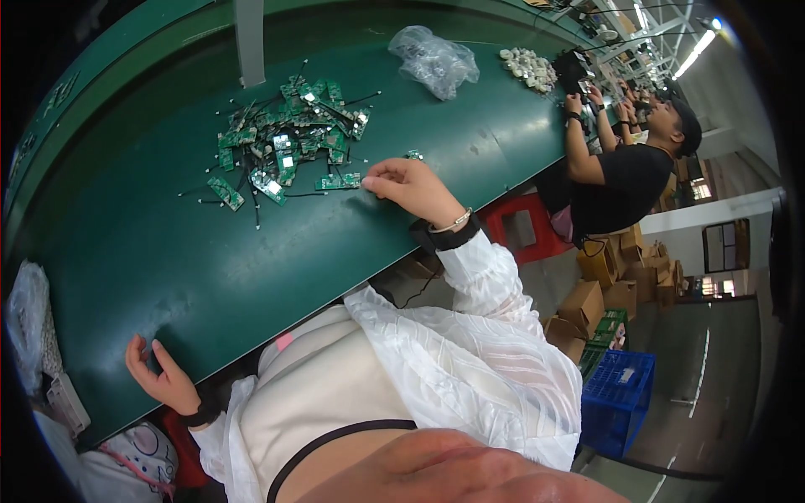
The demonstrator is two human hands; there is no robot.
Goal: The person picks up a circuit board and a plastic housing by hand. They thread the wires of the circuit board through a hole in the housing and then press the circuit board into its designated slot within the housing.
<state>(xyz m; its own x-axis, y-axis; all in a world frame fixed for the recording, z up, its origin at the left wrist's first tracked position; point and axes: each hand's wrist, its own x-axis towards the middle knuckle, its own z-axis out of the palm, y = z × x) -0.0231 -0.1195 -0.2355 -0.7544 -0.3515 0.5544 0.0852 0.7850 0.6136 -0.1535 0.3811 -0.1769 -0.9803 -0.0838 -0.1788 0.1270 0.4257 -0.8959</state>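
The right hand point(408, 186) lies knuckles-up on the green table point(151, 251), its fingertips curled under at the 9 o'clock side and touching a small green circuit board point(339, 180); whether they actually pinch it cannot be told, since the fingers hide their own pads. The left hand point(159, 377) hooks over the table's near edge at 7 o'clock, fingers loosely bent, clasping nothing but the rim. From the right hand, a tangled pile of circuit boards point(285, 138) with thin black wires lies at 10 o'clock; single boards in it are hard to separate. A crumpled clear plastic bag point(433, 59) sits at 12 o'clock, and a heap of small pale parts point(529, 69) at 1 o'clock, too blurred to identify. A co-worker's hands point(583, 101) work beyond. Cardboard boxes point(587, 302) and a blue crate point(619, 394) stand at 4 o'clock, partly cut by the white sleeve point(470, 352).
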